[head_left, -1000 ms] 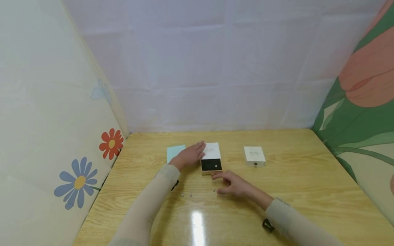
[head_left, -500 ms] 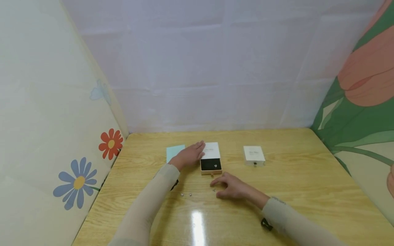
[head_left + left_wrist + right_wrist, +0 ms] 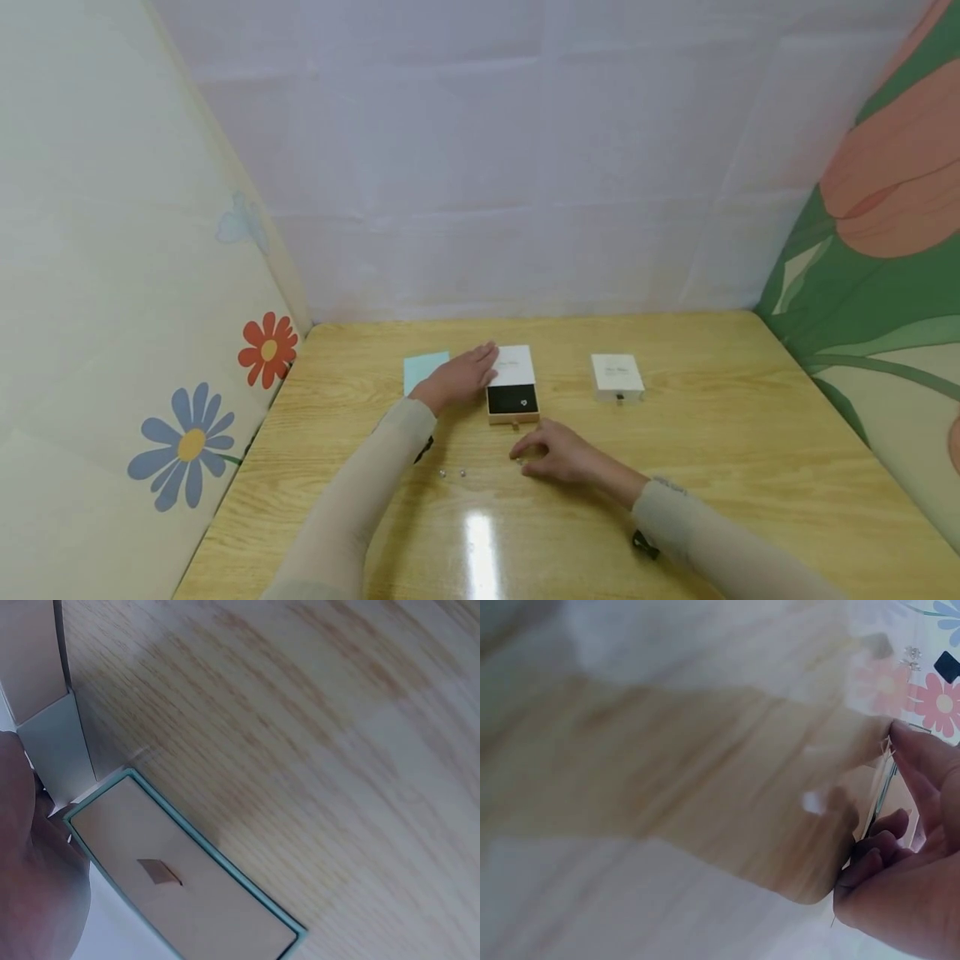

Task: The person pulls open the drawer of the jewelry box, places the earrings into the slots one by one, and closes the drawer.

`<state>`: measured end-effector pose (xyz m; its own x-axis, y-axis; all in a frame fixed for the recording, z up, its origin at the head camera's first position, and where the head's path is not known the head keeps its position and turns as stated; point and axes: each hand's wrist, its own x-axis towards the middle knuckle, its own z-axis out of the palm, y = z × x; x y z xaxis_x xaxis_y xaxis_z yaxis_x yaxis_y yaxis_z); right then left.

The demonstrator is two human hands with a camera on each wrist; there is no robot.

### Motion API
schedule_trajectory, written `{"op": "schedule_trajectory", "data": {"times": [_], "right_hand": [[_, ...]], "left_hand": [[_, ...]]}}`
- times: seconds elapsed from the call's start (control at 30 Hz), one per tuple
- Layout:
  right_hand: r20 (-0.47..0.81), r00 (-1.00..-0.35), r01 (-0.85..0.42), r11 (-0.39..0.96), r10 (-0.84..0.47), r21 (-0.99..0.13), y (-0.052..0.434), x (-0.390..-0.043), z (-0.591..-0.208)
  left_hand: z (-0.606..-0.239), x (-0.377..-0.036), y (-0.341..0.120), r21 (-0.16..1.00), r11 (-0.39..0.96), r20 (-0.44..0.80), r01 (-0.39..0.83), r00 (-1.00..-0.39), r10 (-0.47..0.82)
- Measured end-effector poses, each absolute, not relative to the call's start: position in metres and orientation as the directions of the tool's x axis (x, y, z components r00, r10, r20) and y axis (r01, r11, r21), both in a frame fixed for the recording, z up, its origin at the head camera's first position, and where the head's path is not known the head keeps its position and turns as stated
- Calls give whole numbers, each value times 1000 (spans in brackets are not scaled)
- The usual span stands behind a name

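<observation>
One wood-grain table (image 3: 585,542) was used for it all. Left edge of the white box (image 3: 516,363) was covered by the left hand (image 3: 459,379), fingers straight, close together, probably so it'd stay put. A tiny shiny piece (image 3: 519,461) near the pulled-out drawer (image 3: 502,405) was bracketed by the right hand (image 3: 562,454), thumb and forefinger parted, apparently not pinching

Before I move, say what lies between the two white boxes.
Only bare tabletop lies between the open box and the closed box, in the head view.

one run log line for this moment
left hand: at white box | right hand: at small ornament | drawer: open, another ornament inside
</observation>
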<state>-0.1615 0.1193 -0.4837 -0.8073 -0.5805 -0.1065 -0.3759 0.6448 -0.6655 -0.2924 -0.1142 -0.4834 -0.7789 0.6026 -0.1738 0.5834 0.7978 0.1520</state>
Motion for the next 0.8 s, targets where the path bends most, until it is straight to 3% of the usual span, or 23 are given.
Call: {"op": "schedule_trajectory", "data": {"times": [0.8], "right_hand": [[-101,-838,-373,698,-536,-611,110,-162,-485]], "left_hand": [[-481,-294,-114,183,793,-179,581,-773,609]]}}
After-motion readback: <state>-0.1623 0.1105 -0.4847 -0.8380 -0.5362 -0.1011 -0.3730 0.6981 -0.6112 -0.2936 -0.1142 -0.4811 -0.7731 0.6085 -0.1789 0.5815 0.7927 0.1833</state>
